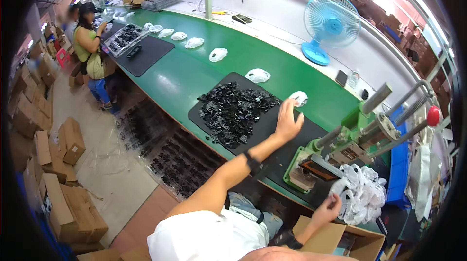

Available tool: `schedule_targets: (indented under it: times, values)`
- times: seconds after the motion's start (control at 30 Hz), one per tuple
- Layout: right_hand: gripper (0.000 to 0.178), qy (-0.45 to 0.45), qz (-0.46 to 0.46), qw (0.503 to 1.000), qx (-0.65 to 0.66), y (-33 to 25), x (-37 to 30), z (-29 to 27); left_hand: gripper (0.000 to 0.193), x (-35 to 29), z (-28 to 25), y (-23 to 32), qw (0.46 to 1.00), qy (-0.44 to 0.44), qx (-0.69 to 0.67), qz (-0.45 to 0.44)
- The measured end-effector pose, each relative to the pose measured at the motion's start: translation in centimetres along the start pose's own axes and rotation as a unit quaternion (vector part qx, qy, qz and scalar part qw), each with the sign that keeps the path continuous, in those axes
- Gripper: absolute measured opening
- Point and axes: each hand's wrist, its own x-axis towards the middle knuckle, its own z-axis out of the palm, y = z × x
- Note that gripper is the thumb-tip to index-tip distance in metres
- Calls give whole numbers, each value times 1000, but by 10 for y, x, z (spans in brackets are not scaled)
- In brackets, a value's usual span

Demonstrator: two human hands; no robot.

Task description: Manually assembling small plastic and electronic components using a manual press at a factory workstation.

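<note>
1 long green conveyor belt, cardboard boxes alongside

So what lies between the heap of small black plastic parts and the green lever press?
In the head view, the left hand hovers there over bare black mat, between the heap of black parts and the green press.

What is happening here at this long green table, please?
A person sits at the green table beside a green press machine. The left hand reaches out over a black mat, near a small white bagged packet and a pile of black parts. The right hand is low, next to a heap of white plastic bags. More white packets lie in a row along the table. Another person stands at the far end.
</note>
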Motion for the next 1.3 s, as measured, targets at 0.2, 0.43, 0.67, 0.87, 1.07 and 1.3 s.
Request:
schedule_targets:
  times: [0.2, 0.43, 0.67, 0.87, 1.07, 1.3]
  values:
    - [23, -262, -4, 936, 236, -56, -25, -44, 68, -104, -127, 96, 884, -392, -232, -101]
    - [19, -557, -31, 767, 318, -134, -26, 29, 94, -149, -179, 77, 823, -263, -382, -328]
    - [42, -695, -50, 629, 345, -163, -18, 128, 56, -133, -228, 57, 908, -257, -212, -256]
    - [26, -413, -287, 862, 67, -194, -3, 245, 35, -150, -229, 61, 921, -159, -181, -307]
    - [24, -415, -321, 851, -2, -165, -16, 285, 31, -160, -226, 58, 926, -114, -159, -322]
    - [10, -363, -283, 886, 62, -167, -17, 275, 34, -161, -230, 54, 943, -139, -128, -275]
